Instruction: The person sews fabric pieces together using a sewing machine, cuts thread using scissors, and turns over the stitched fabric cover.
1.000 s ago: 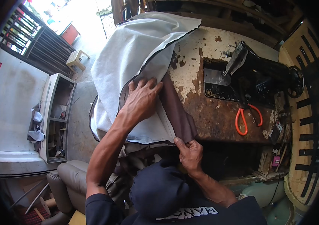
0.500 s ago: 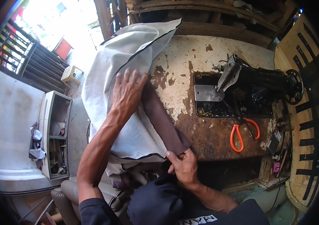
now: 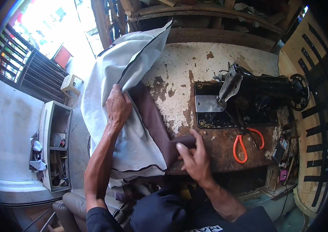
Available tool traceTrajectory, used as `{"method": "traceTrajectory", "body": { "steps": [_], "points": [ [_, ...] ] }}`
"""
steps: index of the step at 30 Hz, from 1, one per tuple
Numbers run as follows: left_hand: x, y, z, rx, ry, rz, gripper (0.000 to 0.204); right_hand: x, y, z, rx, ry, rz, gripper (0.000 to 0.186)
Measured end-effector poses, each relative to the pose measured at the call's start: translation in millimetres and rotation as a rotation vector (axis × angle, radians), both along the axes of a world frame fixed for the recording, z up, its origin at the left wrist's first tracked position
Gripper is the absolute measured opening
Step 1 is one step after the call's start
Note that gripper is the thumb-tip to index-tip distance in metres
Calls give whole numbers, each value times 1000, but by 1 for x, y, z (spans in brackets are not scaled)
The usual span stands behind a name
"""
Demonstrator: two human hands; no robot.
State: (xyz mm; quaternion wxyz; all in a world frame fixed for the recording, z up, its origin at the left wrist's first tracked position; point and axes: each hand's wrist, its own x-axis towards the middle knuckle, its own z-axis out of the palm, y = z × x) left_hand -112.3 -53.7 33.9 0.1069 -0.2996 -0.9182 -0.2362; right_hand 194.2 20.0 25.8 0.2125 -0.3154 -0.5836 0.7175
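Note:
Pale grey fabric (image 3: 102,96) with dark edging lies over the left of the worn table, a dark purple-brown layer (image 3: 152,123) showing under it. My left hand (image 3: 117,104) has its fingers curled on the pale layer, gripping it by the dark seam. My right hand (image 3: 194,162) is open beside the folded lower end of the brown layer, thumb and index finger apart; its other fingers are partly hidden. To the right stand a black sewing machine (image 3: 264,89) and orange-handled scissors (image 3: 240,150), the blades reaching under the machine head.
A slotted wooden panel (image 3: 314,162) bounds the table's right, wooden framing (image 3: 210,13) its back. Small items (image 3: 281,150) crowd the right edge. At left are a white cabinet (image 3: 54,166), a stool (image 3: 70,84) and a barred gate (image 3: 36,67). A padded seat (image 3: 73,203) is below.
My left hand has slid left and curled onto the pale fabric. My right hand has released the fabric's corner and spread its fingers. The fabric's top tip has shifted left.

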Motion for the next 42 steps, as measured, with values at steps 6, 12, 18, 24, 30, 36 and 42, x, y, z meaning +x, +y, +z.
{"method": "traceTrajectory", "body": {
  "steps": [6, 12, 18, 24, 30, 36, 42],
  "points": [
    [-14, 61, 34, 498, -74, 47, 23, -21, 30, 10, 453, 132, -136, 24],
    [37, 193, 111, 800, -132, -59, 25, 53, 42, 46, 568, -58, -273, 23],
    [97, 162, 127, 937, -177, -372, 23, 99, 29, 64, 775, -160, -201, 29],
    [46, 78, 81, -330, -92, -373, 35, 86, 54, 36, 674, -325, 4, 33],
    [72, 101, 105, -54, 150, -1077, 30, 53, 39, 44, 858, -132, 117, 34],
    [25, 165, 63, -1320, -31, -1003, 28, 73, 34, 51, 806, -68, 125, 28],
    [31, 147, 69, -1760, -104, -852, 28, 105, 30, 45, 733, -150, 79, 27]
  ]
}}
